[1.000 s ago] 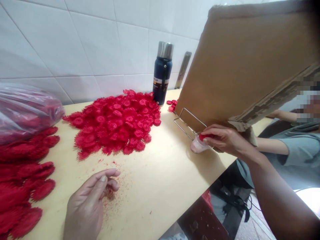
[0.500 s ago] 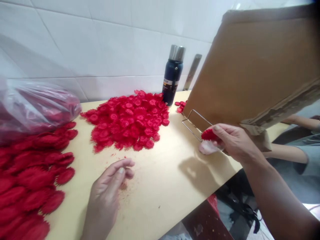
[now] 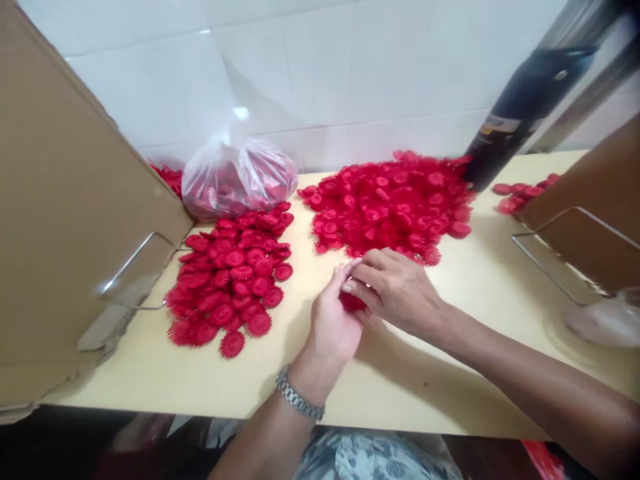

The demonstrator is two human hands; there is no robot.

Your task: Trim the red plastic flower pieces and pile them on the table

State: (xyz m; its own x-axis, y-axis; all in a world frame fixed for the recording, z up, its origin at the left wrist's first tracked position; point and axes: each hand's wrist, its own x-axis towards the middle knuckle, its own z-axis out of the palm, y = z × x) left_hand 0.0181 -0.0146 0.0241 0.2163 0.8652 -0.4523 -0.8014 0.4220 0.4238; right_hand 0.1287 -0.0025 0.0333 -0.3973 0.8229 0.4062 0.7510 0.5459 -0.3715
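Note:
My left hand [image 3: 335, 327], with a metal watch band on the wrist, is cupped around a red flower-like disc [image 3: 353, 302] over the table's middle. My right hand [image 3: 400, 287] meets it from the right, its fingers bent onto the same disc. Fingers hide most of the disc. Just behind the hands lies a broad pile of red fringed discs [image 3: 380, 207]. To their left is a second pile of similar discs [image 3: 235, 280], lying round and flat.
A tied clear bag of red pieces [image 3: 240, 177] sits behind the left pile. Cardboard panels [image 3: 60, 200] with bent wire [image 3: 133, 267] flank the table [image 3: 200, 380]. A dark bottle [image 3: 525, 110] stands back right. A crumpled clear plastic piece [image 3: 607, 320] lies at the right edge.
My view has swung left, bringing the left panel into sight. My right hand has come from the right panel with a red disc to my left hand, which has closed around it.

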